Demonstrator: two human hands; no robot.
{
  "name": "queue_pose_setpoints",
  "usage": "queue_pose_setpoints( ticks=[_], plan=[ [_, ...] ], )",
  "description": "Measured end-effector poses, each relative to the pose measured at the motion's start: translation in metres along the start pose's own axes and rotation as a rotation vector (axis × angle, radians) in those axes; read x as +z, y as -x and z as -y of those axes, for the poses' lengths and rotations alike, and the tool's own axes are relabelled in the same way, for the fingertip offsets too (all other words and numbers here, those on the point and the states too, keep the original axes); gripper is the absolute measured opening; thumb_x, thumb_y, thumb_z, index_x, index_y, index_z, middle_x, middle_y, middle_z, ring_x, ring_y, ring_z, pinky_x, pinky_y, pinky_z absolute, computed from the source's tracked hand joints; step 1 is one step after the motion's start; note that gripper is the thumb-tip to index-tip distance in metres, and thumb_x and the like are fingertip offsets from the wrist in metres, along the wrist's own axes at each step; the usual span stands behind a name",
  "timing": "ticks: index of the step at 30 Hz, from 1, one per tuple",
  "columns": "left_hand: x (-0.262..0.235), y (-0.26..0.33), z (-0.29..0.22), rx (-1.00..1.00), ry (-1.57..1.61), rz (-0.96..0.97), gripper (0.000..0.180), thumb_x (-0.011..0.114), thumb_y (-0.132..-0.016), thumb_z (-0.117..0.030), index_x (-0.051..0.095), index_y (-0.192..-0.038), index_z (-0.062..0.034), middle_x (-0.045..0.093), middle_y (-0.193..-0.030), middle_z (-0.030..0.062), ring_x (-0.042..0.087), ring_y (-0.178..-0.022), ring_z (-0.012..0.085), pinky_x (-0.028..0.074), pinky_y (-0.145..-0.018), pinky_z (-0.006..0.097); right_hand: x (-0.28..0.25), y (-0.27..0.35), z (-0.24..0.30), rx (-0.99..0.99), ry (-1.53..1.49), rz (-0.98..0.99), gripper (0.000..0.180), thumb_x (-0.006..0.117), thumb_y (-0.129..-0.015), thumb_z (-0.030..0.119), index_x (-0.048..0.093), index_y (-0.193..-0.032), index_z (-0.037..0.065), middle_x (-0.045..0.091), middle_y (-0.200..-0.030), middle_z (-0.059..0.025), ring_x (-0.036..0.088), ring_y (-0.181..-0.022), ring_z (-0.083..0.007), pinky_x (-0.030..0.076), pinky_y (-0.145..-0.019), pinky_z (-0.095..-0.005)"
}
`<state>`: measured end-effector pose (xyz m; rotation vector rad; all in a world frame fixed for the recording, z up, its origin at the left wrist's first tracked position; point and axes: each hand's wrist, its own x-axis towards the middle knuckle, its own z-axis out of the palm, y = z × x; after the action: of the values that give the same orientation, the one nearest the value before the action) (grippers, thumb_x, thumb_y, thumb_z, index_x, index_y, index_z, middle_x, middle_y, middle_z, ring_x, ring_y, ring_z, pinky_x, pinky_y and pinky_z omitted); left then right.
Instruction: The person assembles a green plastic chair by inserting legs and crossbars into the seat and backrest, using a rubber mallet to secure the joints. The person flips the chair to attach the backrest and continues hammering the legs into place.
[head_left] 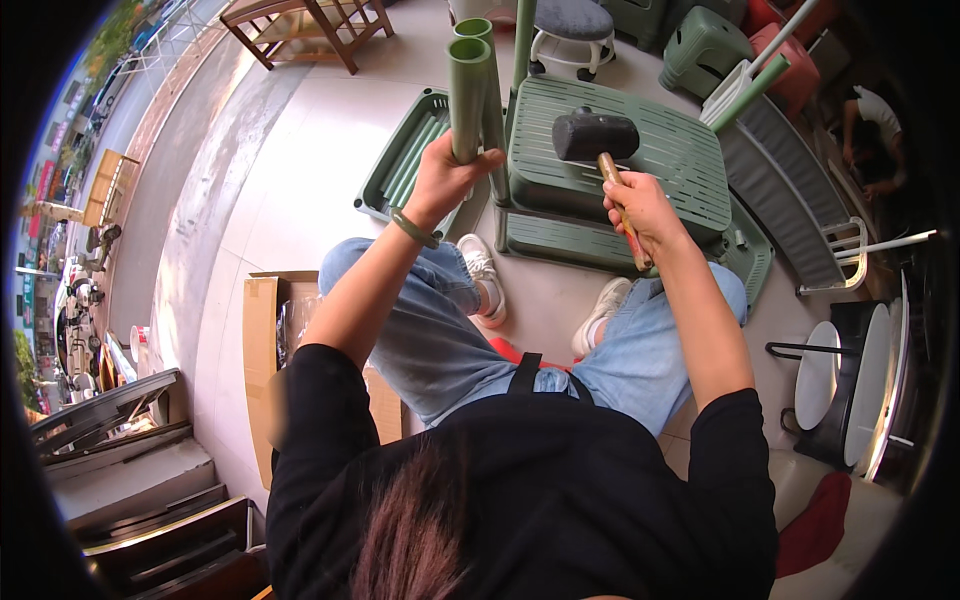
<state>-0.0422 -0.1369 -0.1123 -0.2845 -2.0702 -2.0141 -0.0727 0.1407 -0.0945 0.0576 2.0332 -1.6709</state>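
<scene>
My left hand [445, 178] is wrapped round the lower part of an upright green tube [468, 95], open at its top. Close behind it rises a second green tube [491, 60], at the left corner of a green slatted plastic shelf [670, 140]. My right hand [645, 213] grips the wooden handle of a rubber mallet [590, 136], its black head raised over the shelf. Under this tier lies another green shelf tier [560, 242], mostly hidden. To the left, a green basket tray [373, 195] on the floor has several green tubes in it.
An opened cardboard box [262, 345] stands by my left leg. Beyond the shelf are a grey round stool [573, 18] on casters and a green plastic stool [706, 52]. A grey folding chair [785, 160] leans at the right. A wooden rack [318, 40] stands far left.
</scene>
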Motion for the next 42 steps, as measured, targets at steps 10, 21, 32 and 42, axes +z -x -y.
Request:
queue_pose_setpoints(
  ticks=[10,21,32,42],
  plan=[
    [0.009,-0.018,-0.047,-0.069,0.177,0.088,0.027,0.070,-0.088,-0.022,0.067,-0.109,-0.0036,0.067,-0.095,0.0007,0.053,-0.075,0.0052,0.042,-0.065,0.021,-0.012,0.079,0.133,-0.789,0.406,-0.229,0.038,0.063,-0.091,0.011,0.056,-0.127,0.003,0.063,-0.092,-0.0015,0.055,-0.072,-0.0064,0.046,-0.063,-0.0198],
    [0.007,-0.016,-0.036,-0.177,0.394,0.085,0.033,0.077,-0.081,-0.021,0.066,-0.107,-0.0033,0.065,-0.090,0.0009,0.051,-0.070,0.0061,0.041,-0.061,0.021,0.011,0.095,0.193,-0.999,1.196,-0.263,0.040,0.061,-0.091,0.004,0.056,-0.130,0.002,0.067,-0.111,-0.0089,0.062,-0.099,-0.0138,0.045,-0.089,-0.0249],
    [0.007,-0.016,-0.025,-0.250,0.430,0.048,0.033,0.079,-0.078,-0.016,0.063,-0.103,-0.0025,0.062,-0.080,-0.0001,0.052,-0.065,0.0080,0.042,-0.058,0.023,0.049,0.122,0.211,-0.915,0.941,-0.046,0.047,0.050,-0.086,-0.013,0.047,-0.132,-0.009,0.063,-0.123,-0.0175,0.057,-0.118,-0.0186,0.046,-0.098,-0.0262],
    [0.005,-0.011,-0.017,-0.198,0.384,0.097,0.039,0.078,-0.080,-0.026,0.065,-0.109,-0.0038,0.067,-0.099,0.0033,0.056,-0.076,0.0073,0.042,-0.060,0.021,0.041,0.120,0.202,-1.057,1.014,-0.018,0.047,0.052,-0.088,-0.008,0.048,-0.134,-0.001,0.067,-0.114,-0.0145,0.064,-0.106,-0.0181,0.049,-0.094,-0.0275]
  ],
)
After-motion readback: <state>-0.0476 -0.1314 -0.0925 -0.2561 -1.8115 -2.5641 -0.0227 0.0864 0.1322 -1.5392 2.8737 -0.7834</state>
